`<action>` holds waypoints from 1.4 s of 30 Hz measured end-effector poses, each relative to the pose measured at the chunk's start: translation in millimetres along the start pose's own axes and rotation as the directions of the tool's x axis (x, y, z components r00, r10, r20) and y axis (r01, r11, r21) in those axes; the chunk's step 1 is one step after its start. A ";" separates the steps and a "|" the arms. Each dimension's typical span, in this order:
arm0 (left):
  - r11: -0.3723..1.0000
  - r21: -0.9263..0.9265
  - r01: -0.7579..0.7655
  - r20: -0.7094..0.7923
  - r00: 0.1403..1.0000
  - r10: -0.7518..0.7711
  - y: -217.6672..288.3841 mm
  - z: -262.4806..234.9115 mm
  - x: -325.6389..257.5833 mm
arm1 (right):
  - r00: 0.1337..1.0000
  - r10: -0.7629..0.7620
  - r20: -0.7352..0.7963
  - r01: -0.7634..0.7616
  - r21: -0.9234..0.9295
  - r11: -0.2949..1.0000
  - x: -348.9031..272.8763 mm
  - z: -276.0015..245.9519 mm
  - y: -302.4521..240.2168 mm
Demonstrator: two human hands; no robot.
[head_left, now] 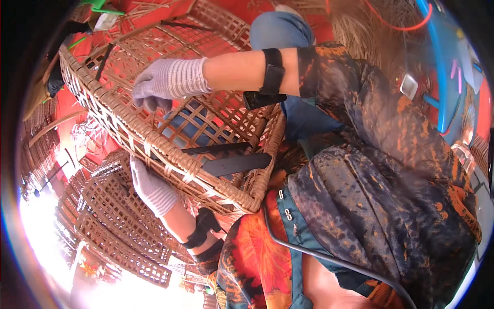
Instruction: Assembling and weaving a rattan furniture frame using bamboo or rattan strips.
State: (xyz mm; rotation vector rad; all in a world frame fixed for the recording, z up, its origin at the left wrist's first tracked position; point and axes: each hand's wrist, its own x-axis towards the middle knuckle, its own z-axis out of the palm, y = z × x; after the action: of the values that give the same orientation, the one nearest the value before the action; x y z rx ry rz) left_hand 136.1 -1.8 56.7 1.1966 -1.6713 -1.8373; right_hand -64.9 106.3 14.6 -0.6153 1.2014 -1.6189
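Note:
A large woven rattan basket with a thick wrapped rim lies tilted across my lap. Its openwork lattice shows red floor and blue jeans through the gaps. My right hand, in a grey-white striped knit glove, reaches over the inside of the basket with its fingers curled downward. Whatever those fingertips hold, if anything, is hidden. Against the outer side of the near wall, just below the rim, rests my left hand, gloved alike, its fingers stretched flat and their tips partly behind the weave. Black flat strips cross the basket's near right corner.
Another woven lattice piece lies to the lower left, in strong glare. Loose strips litter the red floor around the basket. A blue plastic frame stands at the upper right, near a heap of dry fibres.

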 end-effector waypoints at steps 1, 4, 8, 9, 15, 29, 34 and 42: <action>0.998 -0.056 0.023 0.022 1.000 -0.022 2.6 -1.1 -6.7 | 1.000 0.002 0.005 -0.002 0.012 1.000 0.1 0.9 3.5; 1.000 -0.005 0.025 0.096 0.995 -0.025 11.0 -13.2 -7.5 | 1.000 -0.018 0.025 0.018 -0.003 1.000 -2.4 3.1 7.8; 0.999 -0.018 0.045 0.068 0.997 -0.043 15.8 -16.9 -4.6 | 0.998 -0.065 0.027 0.064 0.032 0.997 -1.6 4.8 10.7; 0.999 -0.016 0.040 0.067 0.997 -0.039 14.3 -21.9 -0.8 | 0.996 -0.082 0.028 0.081 0.018 0.997 -1.1 4.7 10.0; 0.995 0.043 0.085 0.166 0.982 -0.091 14.8 -36.3 7.7 | 0.996 -0.086 -0.001 0.084 0.244 0.966 -8.1 8.6 5.3; 0.939 0.343 -0.019 0.134 0.991 -0.029 24.3 -37.4 -1.0 | 0.953 -0.120 0.278 0.029 0.313 0.949 -11.0 39.3 18.4; 0.912 0.393 -0.121 0.143 0.987 0.069 20.1 -49.8 -1.0 | 0.949 -0.174 0.264 0.092 0.295 0.951 14.1 39.8 40.9; 0.991 0.096 -0.093 -0.013 0.995 0.095 18.6 -32.7 6.8 | 0.972 -0.144 0.183 0.001 0.615 0.788 0.4 35.8 43.6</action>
State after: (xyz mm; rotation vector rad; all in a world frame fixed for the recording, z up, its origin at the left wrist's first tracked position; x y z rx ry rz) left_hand 153.2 -31.1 74.3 1.1468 -1.7922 -1.7037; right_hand -17.6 90.4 -11.6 -0.4027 0.4333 -1.8223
